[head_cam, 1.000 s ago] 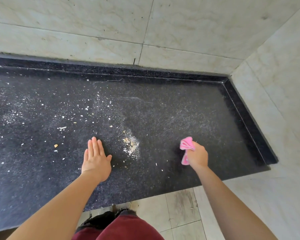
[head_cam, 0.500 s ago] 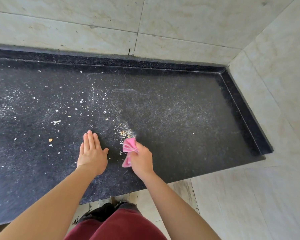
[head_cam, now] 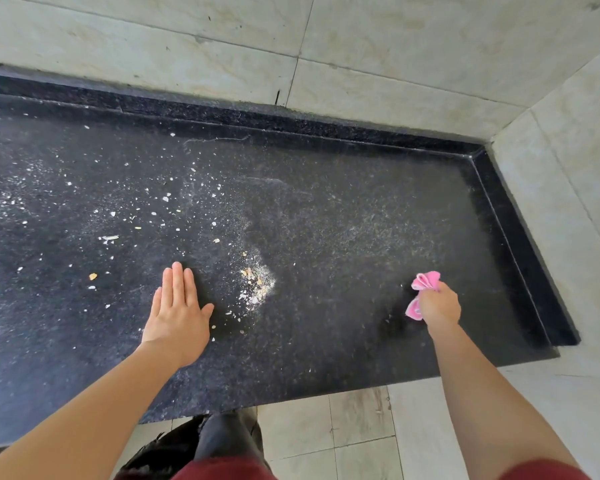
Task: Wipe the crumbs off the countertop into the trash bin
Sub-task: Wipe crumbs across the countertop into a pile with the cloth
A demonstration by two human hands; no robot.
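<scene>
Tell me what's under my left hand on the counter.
Only the black countertop shows around the flat left hand; any crumbs beneath the palm are covered. The crumb pile lies just right of it, apart.

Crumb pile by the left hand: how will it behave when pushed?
Likely scatters rather than slides as one: the tan crumb pile is loose flakes and dust on the speckled black stone countertop. Probably light, given small bits. Dust may smear, as faint streaks suggest.

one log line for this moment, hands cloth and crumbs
left hand: flat on countertop | right hand: grips pink cloth | crumb pile: between the hands | loose crumbs: left part
</scene>
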